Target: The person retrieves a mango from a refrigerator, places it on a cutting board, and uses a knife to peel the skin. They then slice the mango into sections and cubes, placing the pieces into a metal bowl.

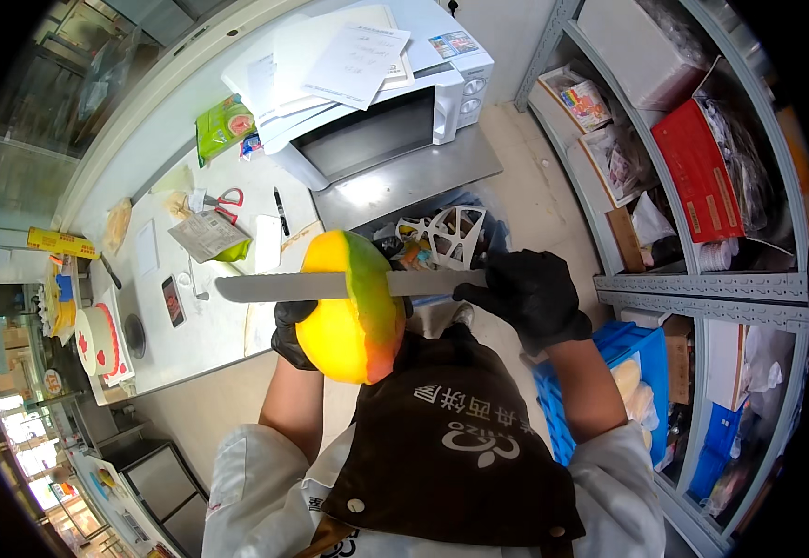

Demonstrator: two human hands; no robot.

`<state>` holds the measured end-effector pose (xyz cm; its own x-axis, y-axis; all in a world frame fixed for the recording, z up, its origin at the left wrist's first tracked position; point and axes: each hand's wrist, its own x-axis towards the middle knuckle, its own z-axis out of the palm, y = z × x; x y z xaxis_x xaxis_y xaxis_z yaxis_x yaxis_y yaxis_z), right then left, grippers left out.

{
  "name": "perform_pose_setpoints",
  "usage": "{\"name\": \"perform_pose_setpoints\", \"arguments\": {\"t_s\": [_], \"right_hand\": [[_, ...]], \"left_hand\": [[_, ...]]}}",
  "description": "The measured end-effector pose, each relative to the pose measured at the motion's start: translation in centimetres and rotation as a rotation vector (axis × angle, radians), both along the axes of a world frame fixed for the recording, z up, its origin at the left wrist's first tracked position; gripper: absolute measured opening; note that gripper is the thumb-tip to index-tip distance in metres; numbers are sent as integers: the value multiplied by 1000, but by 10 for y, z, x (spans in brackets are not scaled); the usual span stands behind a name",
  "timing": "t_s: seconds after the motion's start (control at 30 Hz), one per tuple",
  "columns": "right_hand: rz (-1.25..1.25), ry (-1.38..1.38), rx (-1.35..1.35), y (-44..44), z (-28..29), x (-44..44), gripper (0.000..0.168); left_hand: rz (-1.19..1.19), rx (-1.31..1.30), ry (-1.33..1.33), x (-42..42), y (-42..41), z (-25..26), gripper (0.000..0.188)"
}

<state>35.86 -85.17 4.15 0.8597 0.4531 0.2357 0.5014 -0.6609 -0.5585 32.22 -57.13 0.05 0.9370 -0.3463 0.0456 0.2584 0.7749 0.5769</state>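
A large mango [334, 342] is held up in my left hand [294, 333], which wears a black glove and grips it from the left and below. Part of its skin is cut away, showing yellow flesh; green and reddish skin stays on the right side. My right hand [533, 300], also black-gloved, is closed around the handle of a long serrated knife [285, 287]. The blade lies across the mango, its tip pointing left, with a strip of skin in front of part of it. The fingers behind the mango are mostly hidden.
Beyond the mango stands a bin [439, 240] with waste. A white microwave [376, 125] bears papers. On the worktable [223, 335] are red-handled scissors [230, 199], a phone [173, 301] and a decorated cake [97, 342]. Metal shelving [697, 286] and a blue crate [645, 349] stand at the right.
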Motion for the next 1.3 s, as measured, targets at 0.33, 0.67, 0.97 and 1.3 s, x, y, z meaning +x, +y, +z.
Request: {"name": "perform_pose_setpoints", "arguments": {"t_s": [0.33, 0.67, 0.97, 1.3], "right_hand": [[46, 173, 19, 37, 6, 18, 42], [35, 661, 130, 25, -62, 19, 46], [-454, 1033, 247, -28, -156, -26, 56], [-364, 505, 385, 40, -87, 18, 60]], "left_hand": [[-75, 45, -26, 4, 20, -19, 94], [-174, 24, 152, 8, 16, -41, 105], [-175, 55, 355, 28, 14, -51, 91], [-46, -176, 455, 28, -1, -42, 57]]}}
